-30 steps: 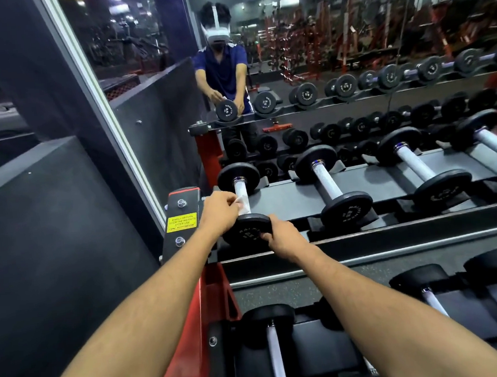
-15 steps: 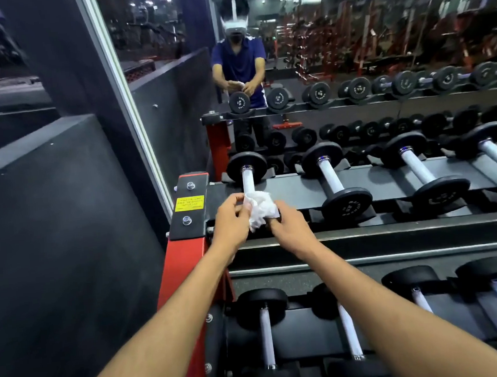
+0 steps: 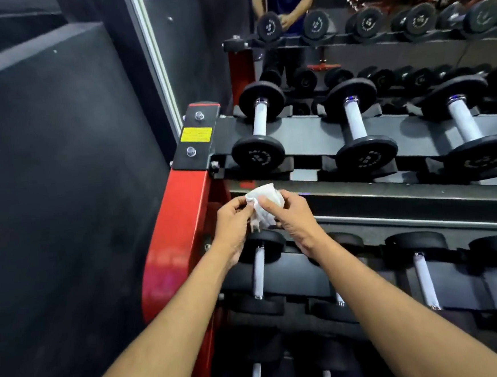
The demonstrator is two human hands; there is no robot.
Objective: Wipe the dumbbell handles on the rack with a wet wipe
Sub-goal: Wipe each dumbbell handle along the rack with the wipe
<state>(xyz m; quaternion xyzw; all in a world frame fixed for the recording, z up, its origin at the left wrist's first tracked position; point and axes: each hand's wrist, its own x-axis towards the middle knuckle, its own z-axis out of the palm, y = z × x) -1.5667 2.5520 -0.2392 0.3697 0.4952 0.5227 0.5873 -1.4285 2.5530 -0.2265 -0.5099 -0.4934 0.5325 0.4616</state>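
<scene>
Item: white wet wipe (image 3: 263,205), crumpled, held between both hands in front of the red-and-black dumbbell rack (image 3: 178,223), at the level of the gap between top and middle shelves, touching no handle; left hand (image 3: 234,225) pinched the wipe's left edge with curled fingers; right hand (image 3: 288,215) gripped it from the right, thumb laid across the front of the wad; the two hands stood close together, both clamped on the wipe. Top shelf: leftmost dumbbell (image 3: 259,129) with black round heads and a pale handle, lying front to back, just beside the rack's end plate; second dumbbell (image 3: 357,126) to its right, well apart from the first; third dumbbell (image 3: 468,129) further right, partly cut by the frame edge. Middle shelf: leftmost dumbbell (image 3: 260,273) directly below the hands, its far head partly hidden behind the left wrist; further pale handles to the right, one hidden largely by the right forearm. Bottom shelf: two handle ends visible at the lower edge, detail too dark to tell. End plate: yellow warning label (image 3: 195,134) between two bolts, text unreadable. Behind the rack: wall mirror (image 3: 378,44), reflecting the rack, its dumbbells, and the person's torso in a blue shirt with hands together; dark padded wall panel (image 3: 63,188) to the left.
</scene>
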